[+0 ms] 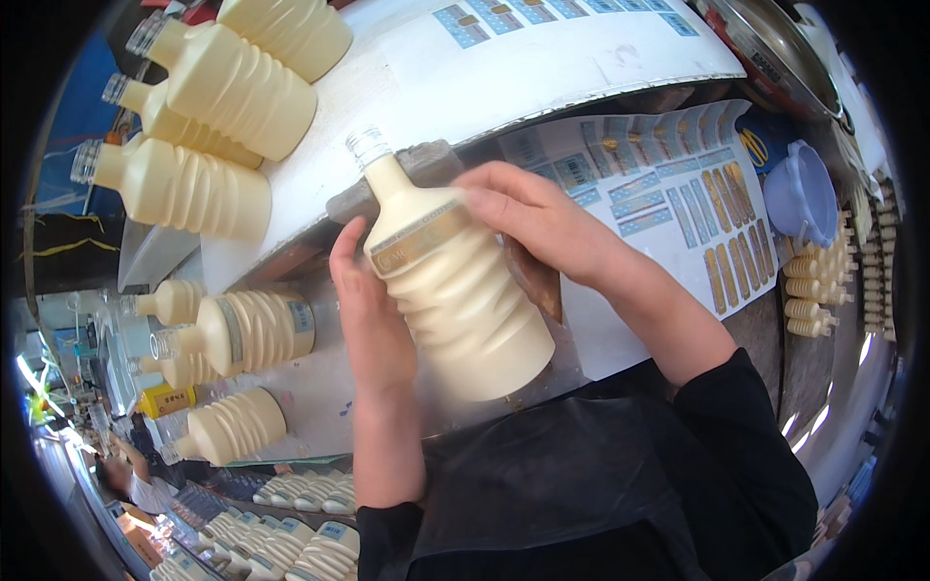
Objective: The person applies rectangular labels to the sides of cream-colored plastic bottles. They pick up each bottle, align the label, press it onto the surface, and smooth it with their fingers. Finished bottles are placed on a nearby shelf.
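Observation:
A cream ribbed bottle with a clear threaded neck lies tilted in front of me, neck pointing away to the left. A gold label strip runs across its shoulder. My left hand grips the bottle's left side, fingers curled against it near the strip's left end. On the other side, my right hand presses thumb and fingers on the shoulder by the strip's right end. Below the right palm, a brown flat pointed piece sticks out beside the bottle; whether the hand holds it, I cannot tell.
Large cream bottles stand on the white table at upper left. Smaller bottles are at left by a yellow box. Label sheets lie right, near a lilac bucket. Another person is far off at lower left.

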Tool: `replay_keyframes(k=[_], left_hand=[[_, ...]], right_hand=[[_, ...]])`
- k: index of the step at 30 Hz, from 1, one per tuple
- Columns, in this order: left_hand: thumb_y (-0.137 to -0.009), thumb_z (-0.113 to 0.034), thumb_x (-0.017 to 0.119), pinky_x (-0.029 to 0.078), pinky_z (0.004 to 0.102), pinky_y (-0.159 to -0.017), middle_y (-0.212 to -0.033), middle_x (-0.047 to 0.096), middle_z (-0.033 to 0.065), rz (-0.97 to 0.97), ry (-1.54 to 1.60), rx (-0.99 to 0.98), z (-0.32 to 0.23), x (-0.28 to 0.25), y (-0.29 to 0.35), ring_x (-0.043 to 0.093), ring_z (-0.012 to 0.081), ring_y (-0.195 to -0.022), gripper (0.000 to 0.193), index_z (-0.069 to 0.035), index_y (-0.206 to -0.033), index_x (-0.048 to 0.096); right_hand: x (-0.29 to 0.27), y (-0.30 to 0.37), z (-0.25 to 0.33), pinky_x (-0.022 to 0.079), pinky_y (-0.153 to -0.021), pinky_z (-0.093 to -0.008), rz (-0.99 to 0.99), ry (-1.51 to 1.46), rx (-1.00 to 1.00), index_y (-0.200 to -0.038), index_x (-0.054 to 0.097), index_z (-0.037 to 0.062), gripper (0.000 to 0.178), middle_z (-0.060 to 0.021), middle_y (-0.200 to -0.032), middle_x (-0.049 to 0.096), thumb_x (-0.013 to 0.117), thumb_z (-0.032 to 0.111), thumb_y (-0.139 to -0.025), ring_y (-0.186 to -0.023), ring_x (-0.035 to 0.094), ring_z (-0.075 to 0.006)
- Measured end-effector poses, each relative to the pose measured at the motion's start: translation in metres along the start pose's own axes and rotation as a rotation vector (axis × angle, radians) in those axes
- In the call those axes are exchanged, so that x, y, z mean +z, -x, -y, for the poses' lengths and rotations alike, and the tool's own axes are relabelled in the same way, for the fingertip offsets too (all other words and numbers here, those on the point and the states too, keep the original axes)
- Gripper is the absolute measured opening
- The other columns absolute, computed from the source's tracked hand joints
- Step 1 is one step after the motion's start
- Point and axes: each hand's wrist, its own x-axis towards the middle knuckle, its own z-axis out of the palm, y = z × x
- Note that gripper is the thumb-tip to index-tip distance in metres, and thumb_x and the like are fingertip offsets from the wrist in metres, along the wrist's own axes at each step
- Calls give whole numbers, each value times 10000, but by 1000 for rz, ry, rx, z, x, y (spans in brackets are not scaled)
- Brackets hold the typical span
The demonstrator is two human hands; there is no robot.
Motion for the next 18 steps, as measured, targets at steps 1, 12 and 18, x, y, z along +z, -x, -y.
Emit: replay_keyframes(k=[1, 12, 18], left_hand=[[-1080, -487, 430, 455, 424, -1099, -1405, 559, 185, 8, -37, -6, -3, 0, -3, 556, 292, -1304, 614, -24, -1478, 370], [-990, -293, 699, 512, 299, -876, -1157, 626, 120, -78, -290, 64, -6, 15, -15, 594, 142, -1000, 461, -2, -1295, 513], [-1007, -273, 676, 514, 293, -874, -1160, 629, 122, -75, -262, 60, -5, 15, -14, 594, 138, -998, 431, 7, -1293, 515]], right_hand=[[-1, -4, 2, 481, -932, -253, 13, 6, 15, -1331, 598, -2, 414, -50, -1173, 656, 549, 313, -1066, -1073, 590, -106], [6, -17, 9, 523, -848, -282, 40, 74, 38, -1215, 718, -24, 434, -85, -1034, 749, 705, 343, -983, -954, 649, -109], [9, -17, 9, 536, -868, -292, 14, 60, 53, -1250, 713, -19, 468, -114, -1070, 756, 741, 339, -950, -974, 674, -132]])
